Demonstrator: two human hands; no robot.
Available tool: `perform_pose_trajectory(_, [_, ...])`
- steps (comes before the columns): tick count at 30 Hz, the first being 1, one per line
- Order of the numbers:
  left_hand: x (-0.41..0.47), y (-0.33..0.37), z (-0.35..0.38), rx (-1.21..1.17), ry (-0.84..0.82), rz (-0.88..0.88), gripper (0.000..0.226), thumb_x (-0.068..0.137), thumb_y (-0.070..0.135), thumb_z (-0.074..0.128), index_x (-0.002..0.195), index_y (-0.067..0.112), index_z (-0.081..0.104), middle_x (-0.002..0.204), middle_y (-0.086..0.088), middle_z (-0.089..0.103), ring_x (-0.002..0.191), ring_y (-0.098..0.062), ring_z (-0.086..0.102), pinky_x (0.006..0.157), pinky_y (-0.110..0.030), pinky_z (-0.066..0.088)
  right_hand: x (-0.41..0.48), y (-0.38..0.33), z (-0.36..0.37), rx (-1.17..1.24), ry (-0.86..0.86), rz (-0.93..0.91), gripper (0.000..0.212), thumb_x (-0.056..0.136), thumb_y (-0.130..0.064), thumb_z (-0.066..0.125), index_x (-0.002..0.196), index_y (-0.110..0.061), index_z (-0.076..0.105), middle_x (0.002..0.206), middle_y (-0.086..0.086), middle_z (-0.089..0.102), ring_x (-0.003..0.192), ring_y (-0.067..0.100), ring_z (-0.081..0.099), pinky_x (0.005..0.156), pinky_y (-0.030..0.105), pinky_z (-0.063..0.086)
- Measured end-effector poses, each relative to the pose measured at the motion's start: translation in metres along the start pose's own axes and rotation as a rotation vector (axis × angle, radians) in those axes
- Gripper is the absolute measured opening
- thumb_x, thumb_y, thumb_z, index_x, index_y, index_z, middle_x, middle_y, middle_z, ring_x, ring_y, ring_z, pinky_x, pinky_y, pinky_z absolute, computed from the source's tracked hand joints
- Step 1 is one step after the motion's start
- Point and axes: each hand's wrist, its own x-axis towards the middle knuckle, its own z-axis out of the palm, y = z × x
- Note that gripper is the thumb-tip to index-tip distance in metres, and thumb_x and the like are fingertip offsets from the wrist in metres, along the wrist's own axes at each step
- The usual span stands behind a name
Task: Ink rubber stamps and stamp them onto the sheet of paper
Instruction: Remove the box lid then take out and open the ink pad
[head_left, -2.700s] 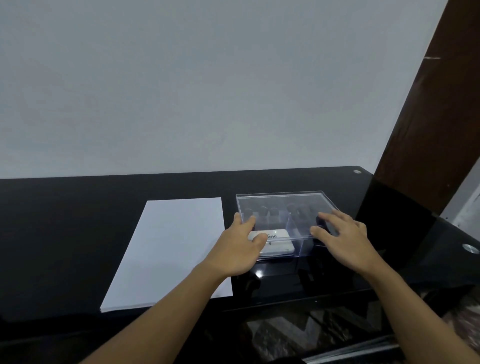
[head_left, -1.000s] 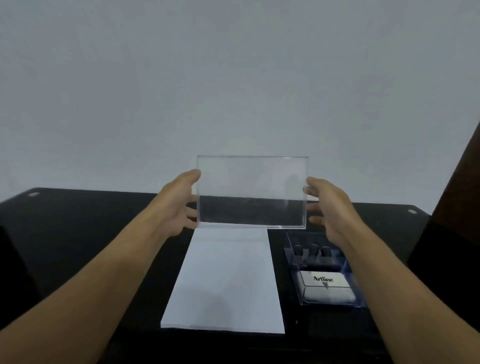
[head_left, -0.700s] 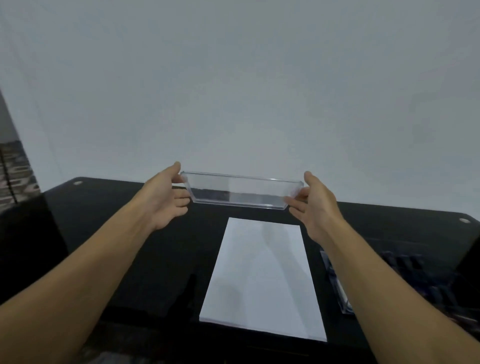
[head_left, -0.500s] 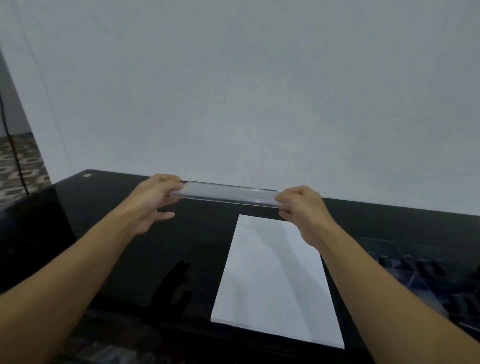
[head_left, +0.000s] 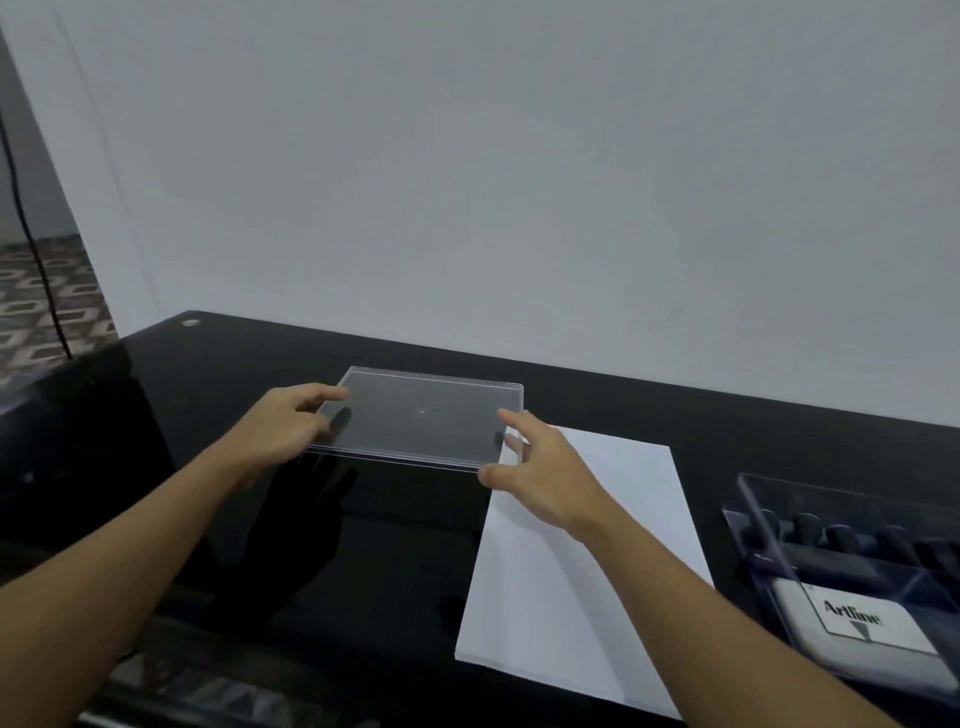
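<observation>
Legible text: one brand word, "Artline", printed in black letters on a white label (head_left: 852, 617). The label sits on top of a white ink pad (head_left: 795, 597), which lies in the near compartment of a clear plastic case (head_left: 753, 499) at the right of the bench (head_left: 234, 374). Directly beneath the word stands a small black triangle pointing downward. The lettering runs slightly aslant in this view.
</observation>
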Motion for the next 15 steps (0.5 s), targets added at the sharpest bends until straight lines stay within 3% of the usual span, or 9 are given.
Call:
perform_pose_trajectory(2, [0.001,-0.009,0.000,0.048,-0.008,-0.011,0.051,0.082,0.001,0.057,0.120,0.035,0.063,0.130,-0.004,0.056,0.110,-0.020,0.057,0.084,-0.031,0.047,0.001,0.002,0.006,-0.097,-0.004,-0.014,0.081,0.088,-0.023,0.076,0.157,-0.022,0.033,0.164,-0.003,0.028,0.147,0.019,0.033,0.110,0.028,0.034])
perform_pose_trajectory(5, [0.005,-0.020,0.002,0.103,0.012,-0.015,0.049,0.082,0.003,0.054,0.118,0.035,0.064,0.126,-0.004,0.058,0.101,-0.023,0.061,0.083,-0.035,0.051,0.000,0.005,0.012,-0.178,0.002,-0.025,0.079,0.089,-0.025,0.076,0.156,-0.020,0.034,0.160,-0.002,0.034,0.145,0.017,0.033,0.103,0.018,0.026])
perform_pose_trajectory(10, [0.012,-0.027,0.006,0.250,-0.014,-0.016,0.047,0.088,0.006,0.048,0.128,0.029,0.059,0.132,-0.001,0.054,0.113,-0.020,0.053,0.090,-0.034,0.043,0.001,0.011,0.021,-0.241,-0.013,0.003,0.087,0.083,-0.038,0.080,0.155,-0.018,0.035,0.157,0.002,0.038,0.145,0.020,0.030,0.114,0.032,0.029])
perform_pose_trajectory(15, [0.014,-0.036,0.008,0.419,-0.045,-0.037,0.044,0.092,0.015,0.043,0.131,0.034,0.054,0.143,-0.004,0.046,0.128,-0.024,0.043,0.104,-0.037,0.034,0.005,0.015,0.022,-0.263,-0.008,0.017,0.088,0.081,-0.045,0.079,0.154,-0.017,0.039,0.157,0.001,0.039,0.144,0.019,0.035,0.114,0.031,0.031])
